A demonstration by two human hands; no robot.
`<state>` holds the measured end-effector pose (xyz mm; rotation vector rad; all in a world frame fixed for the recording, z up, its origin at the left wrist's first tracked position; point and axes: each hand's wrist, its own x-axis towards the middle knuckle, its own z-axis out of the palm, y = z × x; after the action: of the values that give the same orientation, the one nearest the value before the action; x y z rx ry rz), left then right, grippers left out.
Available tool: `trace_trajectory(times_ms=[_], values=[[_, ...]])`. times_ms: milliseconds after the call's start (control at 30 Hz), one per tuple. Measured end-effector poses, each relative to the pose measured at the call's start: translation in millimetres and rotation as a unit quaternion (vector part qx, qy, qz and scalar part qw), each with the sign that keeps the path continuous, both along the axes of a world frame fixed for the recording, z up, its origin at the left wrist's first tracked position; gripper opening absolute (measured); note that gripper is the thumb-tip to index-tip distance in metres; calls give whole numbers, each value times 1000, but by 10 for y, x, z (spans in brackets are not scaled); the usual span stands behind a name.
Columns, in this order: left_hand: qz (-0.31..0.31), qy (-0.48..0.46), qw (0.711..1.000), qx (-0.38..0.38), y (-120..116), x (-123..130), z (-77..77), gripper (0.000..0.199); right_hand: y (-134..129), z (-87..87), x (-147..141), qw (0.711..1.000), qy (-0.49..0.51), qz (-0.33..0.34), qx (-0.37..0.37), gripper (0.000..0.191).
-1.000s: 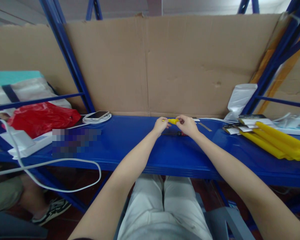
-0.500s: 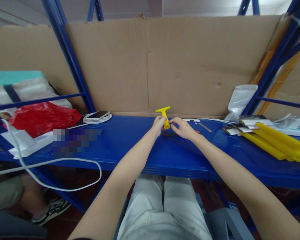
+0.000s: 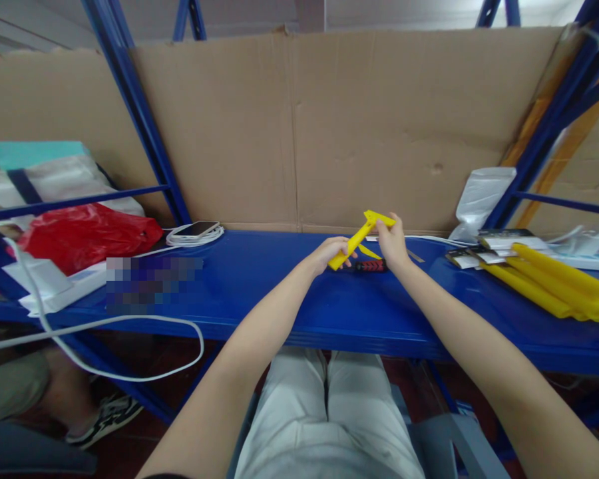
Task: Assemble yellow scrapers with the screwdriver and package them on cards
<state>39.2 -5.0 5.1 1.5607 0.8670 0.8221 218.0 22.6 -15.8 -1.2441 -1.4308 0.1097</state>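
Both hands grip a yellow T-shaped tool (image 3: pixel 355 246), right of centre.
The left hand (image 3: pixel 331 253) closes around its lower handle, the right hand (image 3: pixel 393 243) pinches its upper crosspiece; a red-and-black handle (image 3: pixel 372 265) lies just below on the blue worktop (image 3: pixel 259 286).

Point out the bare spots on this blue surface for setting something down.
Bare blue tabletop shows between the phone and left hand, and, smaller, between the right forearm and yellow pieces. Crowded: around the red bag, at the yellow pieces, and by the red-black handle.
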Motion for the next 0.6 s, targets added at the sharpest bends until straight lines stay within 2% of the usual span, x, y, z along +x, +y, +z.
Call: trace_trajectory(times_ms=[100,200,267,333,433,600], values=[[-11,67,997,24,-53,24,15,31,-95,84,-11,994,103,-30,-7,43],[27,169,978,120,-93,40,6,26,-146,99,-64,996,84,4,-10,36],[79,251,936,232,-107,38,-16,29,-140,63,-110,997,62,36,-24,34],[114,321,890,302,-114,26,-37,33,-128,13,-157,997,38,60,-41,32],[135,373,858,327,-118,-1,-47,33,-142,-38,-215,995,-18,84,-53,25],[163,388,846,327,-103,-34,-31,29,-208,-39,-269,987,-93,117,-66,23]])
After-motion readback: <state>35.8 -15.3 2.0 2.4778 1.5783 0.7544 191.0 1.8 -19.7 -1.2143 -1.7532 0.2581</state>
